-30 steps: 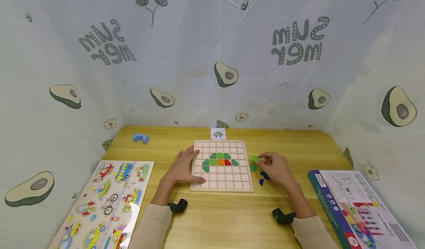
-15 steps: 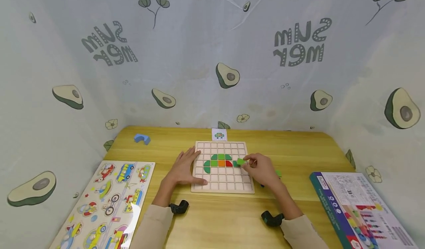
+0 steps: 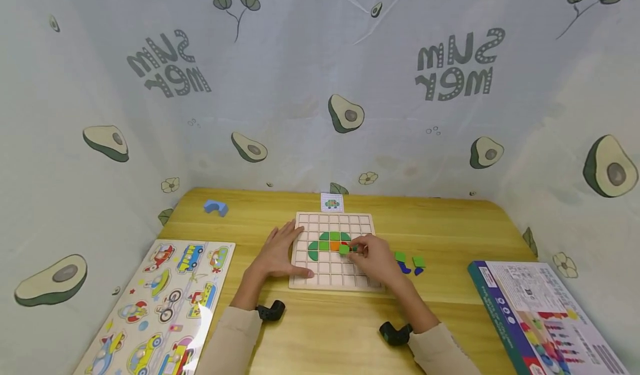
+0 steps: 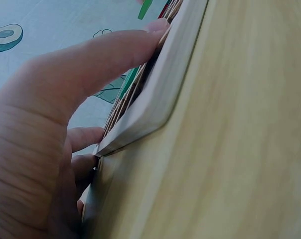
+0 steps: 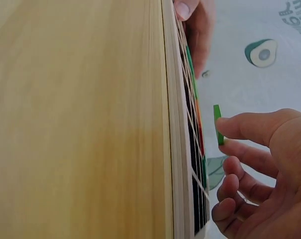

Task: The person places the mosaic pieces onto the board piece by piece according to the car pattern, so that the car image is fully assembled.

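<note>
The right hand (image 3: 372, 257) has its grip closed on a green tile (image 3: 344, 249), pinched over the grid board (image 3: 336, 279). The left hand (image 3: 275, 255) spreads at the board's left edge. Loose green tiles (image 3: 418, 261) and blue pieces (image 3: 403, 268) lie to the right; a picture card (image 3: 332, 203) sits beyond. A box (image 3: 550, 314) and picture puzzle (image 3: 165, 303) flank the bench (image 3: 320, 336). The head view has the right hand hiding some cells; the right wrist view shows the tile edge-on, apparently clear of the board.
</note>
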Motion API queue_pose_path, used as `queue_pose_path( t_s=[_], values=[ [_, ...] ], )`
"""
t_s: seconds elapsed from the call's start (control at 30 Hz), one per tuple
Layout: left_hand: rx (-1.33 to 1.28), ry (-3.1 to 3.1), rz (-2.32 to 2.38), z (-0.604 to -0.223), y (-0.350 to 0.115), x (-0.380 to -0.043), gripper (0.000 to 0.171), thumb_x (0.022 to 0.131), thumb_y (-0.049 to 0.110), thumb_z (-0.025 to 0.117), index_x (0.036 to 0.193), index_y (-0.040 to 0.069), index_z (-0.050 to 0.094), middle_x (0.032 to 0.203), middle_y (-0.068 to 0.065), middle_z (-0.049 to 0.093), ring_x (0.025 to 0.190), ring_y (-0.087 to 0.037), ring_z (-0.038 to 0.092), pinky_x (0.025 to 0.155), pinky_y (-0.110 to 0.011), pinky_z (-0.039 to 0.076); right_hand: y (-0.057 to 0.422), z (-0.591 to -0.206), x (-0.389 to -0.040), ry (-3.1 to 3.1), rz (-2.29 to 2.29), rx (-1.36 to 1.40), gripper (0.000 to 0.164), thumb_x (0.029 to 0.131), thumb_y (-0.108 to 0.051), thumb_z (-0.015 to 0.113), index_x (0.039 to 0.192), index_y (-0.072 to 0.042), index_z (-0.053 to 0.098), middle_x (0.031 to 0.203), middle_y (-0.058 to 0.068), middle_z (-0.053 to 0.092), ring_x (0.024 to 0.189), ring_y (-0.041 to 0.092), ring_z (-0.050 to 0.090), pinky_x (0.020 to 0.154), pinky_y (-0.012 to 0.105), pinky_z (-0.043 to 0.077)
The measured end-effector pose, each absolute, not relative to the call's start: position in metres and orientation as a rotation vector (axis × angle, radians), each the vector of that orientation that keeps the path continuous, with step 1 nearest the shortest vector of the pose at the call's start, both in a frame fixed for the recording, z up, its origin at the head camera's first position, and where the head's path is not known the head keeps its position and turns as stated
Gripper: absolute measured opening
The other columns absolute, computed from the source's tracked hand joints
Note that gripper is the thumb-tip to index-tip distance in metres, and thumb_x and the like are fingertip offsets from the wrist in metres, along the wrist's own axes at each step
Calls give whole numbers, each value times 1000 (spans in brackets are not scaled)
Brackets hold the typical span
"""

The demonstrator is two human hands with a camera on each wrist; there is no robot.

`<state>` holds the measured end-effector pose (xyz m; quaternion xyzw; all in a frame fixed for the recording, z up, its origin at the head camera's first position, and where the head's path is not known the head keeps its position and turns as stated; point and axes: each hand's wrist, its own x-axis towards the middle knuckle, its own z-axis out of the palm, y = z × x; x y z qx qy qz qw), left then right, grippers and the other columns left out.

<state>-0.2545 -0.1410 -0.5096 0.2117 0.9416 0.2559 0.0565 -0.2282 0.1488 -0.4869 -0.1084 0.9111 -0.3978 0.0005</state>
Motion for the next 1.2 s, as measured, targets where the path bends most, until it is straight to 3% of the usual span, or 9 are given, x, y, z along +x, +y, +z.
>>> queue_pose_path(
  t_s=[0.23,0.67,1.2],
  values=[
    [637,2860,788,-508,-140,-254,123,66,67,84,163,12,32,173,-15,16,160,-35,17,132,-53,6,136,-486,-227,2850,-1258,-387,19,89,-15,80,106,-6,77,84,2,59,75,16,48,66,28,40],
    [627,2881,756,-511,-141,-259,124,65,71,82,163,14,31,173,-12,16,162,-28,14,132,-51,5,117,-486,-230,2821,-1281,-441,19,89,-13,80,105,-4,76,87,2,63,76,15,50,70,25,44],
    [624,2869,773,-514,-141,-257,123,66,71,82,163,14,32,173,-12,15,162,-28,13,132,-51,4,107,-491,-233,2819,-1235,-488,18,89,-10,79,106,-4,76,86,2,62,76,13,49,67,23,43]
  ],
)
